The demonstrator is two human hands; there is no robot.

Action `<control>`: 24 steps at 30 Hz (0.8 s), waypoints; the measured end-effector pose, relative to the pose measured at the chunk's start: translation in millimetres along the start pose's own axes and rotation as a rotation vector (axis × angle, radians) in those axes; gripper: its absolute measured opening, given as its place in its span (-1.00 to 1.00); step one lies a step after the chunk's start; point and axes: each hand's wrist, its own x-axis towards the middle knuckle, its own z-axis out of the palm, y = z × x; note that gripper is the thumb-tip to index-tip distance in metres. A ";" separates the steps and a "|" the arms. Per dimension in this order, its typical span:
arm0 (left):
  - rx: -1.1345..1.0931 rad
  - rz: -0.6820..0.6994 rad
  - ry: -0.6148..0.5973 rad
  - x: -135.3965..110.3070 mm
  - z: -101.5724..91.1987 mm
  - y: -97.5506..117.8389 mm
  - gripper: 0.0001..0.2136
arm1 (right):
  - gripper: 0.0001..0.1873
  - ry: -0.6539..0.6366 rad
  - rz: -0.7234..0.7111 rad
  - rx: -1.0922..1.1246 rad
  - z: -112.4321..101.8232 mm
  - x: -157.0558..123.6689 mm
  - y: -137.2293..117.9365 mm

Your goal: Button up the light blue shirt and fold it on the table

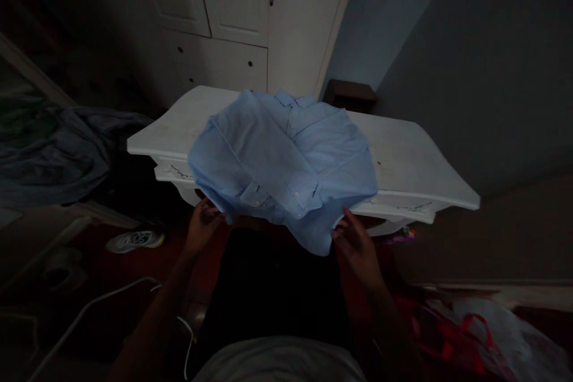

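A light blue button shirt (pixel 286 161) lies on a white table (pixel 412 167), sleeves folded across its back and collar toward the far side. Its lower hem hangs over the table's near edge. My left hand (pixel 203 224) pinches the hem's left corner. My right hand (pixel 353 242) grips the hem's right corner from below, fingers curled on the cloth.
A white wardrobe (pixel 233 18) stands behind the table. A dark wooden box (pixel 349 94) sits by the wall. Dark clothes (pixel 58 149) are heaped at the left. A sneaker (pixel 134 241) lies on the floor. A red and white bag (pixel 474 334) is at lower right.
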 end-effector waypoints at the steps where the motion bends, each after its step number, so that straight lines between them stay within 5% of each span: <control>1: 0.013 -0.032 -0.038 0.3 0.7 -1.6 -0.33 | -0.36 -0.027 -0.012 0.014 2.2 2.6 2.1; 5: 0.158 -0.046 -0.121 3.1 4.4 -8.1 -0.60 | -0.44 -0.135 -0.041 0.014 8.5 11.2 10.5; 9: 0.393 0.099 -0.088 1.9 4.7 -2.8 -0.66 | -0.49 -0.089 -0.130 -0.138 7.5 16.3 17.4; 14: 0.652 0.325 -0.027 -21.0 3.0 29.8 -0.68 | -0.51 -0.085 -0.322 -0.386 3.9 19.6 10.9; 24: 0.462 0.273 0.003 -60.3 20.7 102.3 -0.46 | -0.78 -0.150 -0.576 -0.550 2.4 38.0 -27.0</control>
